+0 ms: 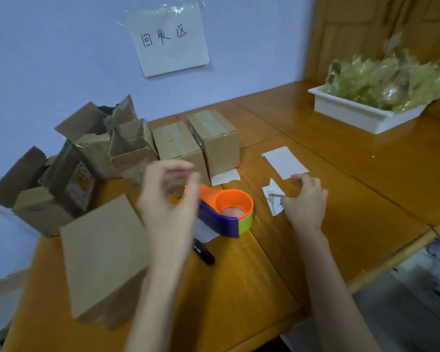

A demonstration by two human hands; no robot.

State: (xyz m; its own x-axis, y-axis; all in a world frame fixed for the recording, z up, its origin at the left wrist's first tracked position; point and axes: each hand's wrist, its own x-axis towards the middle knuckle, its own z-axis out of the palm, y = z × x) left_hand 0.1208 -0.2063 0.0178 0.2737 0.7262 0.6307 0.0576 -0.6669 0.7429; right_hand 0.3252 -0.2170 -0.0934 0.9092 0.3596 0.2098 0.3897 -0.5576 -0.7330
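Nearest the person, a closed cardboard box (104,257) sits to the left of the tape dispenser (229,212), which stands on the wooden table (353,212). A black marker (204,252) lies just in front of the tape dispenser.

The left hand (168,199) hovers over the tape dispenser's left end. It is blurred, with its fingers curled toward the thumb, and I cannot tell whether it holds anything. To the right of the tape dispenser, the right hand (306,199) pinches the edge of a crumpled paper scrap (273,199), which lies on the table near the tape dispenser.

Farther back and to the right of the tape dispenser, just beyond the paper scrap, lies a flat white sheet (285,161). Behind the tape dispenser stand two taped boxes (214,138) side by side. Behind and left of it is a cluster of opened boxes (99,138) with their flaps up.

Far back to the right of the tape dispenser, a white tray (353,115) holds shiny wrapped packets (391,77). On the wall beyond the tape dispenser hangs a taped paper sign (168,39).
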